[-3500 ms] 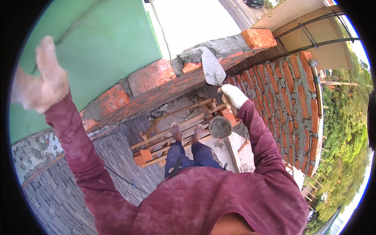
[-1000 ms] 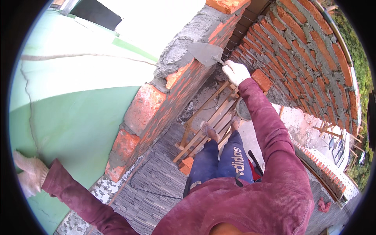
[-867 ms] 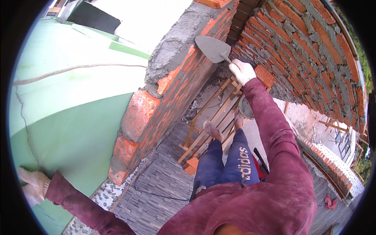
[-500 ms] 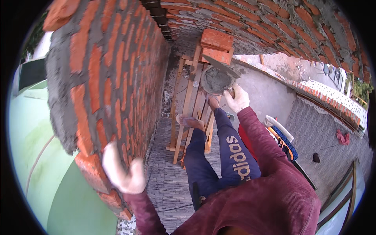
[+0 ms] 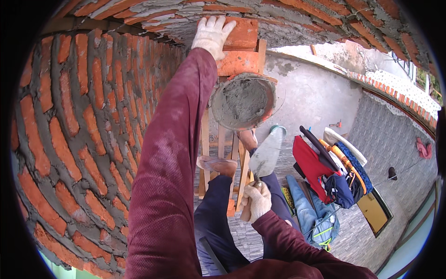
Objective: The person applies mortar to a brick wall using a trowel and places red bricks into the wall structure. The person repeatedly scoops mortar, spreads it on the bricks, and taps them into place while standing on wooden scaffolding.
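Observation:
My left hand [image 5: 213, 35], in a whitish work glove, reaches far forward with its fingers spread over the left side of an orange brick [image 5: 244, 33]. It touches that brick; whether it bears any weight is not shown. Another brick [image 5: 239, 63] lies just nearer, by the heel of the hand. Close to my body, my right hand [image 5: 257, 201], gloved too, is closed round the handle of a trowel [image 5: 267, 156], whose grey-smeared blade points away from me. Between the bricks and the trowel sits a round bucket [image 5: 218, 104] filled with grey wet mortar [image 5: 244, 100].
A mortared brick wall [image 5: 79, 139] rises close on my left, and another [image 5: 302, 14] runs across the far side. My feet stand on a wooden trestle [image 5: 244, 172] above the tiled floor. Clothes [image 5: 311, 162] hang on a rack at the right.
My left hand has gone from beside the left wall to the brick stack. My right hand has drawn the trowel back from the bucket toward my body. The view has turned left.

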Motion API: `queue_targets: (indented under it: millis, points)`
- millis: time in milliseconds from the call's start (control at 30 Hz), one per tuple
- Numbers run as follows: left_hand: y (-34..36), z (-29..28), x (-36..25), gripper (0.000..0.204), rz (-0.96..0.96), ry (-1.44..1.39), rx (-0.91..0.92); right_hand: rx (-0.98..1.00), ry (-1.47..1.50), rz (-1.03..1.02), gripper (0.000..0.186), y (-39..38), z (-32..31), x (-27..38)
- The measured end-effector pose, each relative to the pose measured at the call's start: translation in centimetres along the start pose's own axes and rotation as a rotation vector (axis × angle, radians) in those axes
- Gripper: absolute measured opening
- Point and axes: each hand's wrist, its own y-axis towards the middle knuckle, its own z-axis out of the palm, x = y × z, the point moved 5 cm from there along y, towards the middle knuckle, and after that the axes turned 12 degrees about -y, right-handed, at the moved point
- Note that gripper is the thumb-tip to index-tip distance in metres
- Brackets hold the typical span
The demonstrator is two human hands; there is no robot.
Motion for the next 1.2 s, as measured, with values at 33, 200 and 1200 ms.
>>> queue_targets:
  millis: [33, 200, 1200]
  points:
    - [1.4, 0.7, 0.0, 0.115, -0.006, 0.007, 0.012, 0.031, 0.005, 0.087, 0.013, 0.3, 0.4, 0.6]
    - [4.4, 1.6, 0.1, 0.131, -0.021, 0.003, 0.052, 0.177, 0.058, 0.184, 0.012, 1.1, 1.1, 1.9]
    - [-55.7, -56.6, -6.0, 0.113, -0.674, -1.441, -0.913, -0.145, -0.817, -0.367, 0.021, -13.2, -13.9, 13.5]
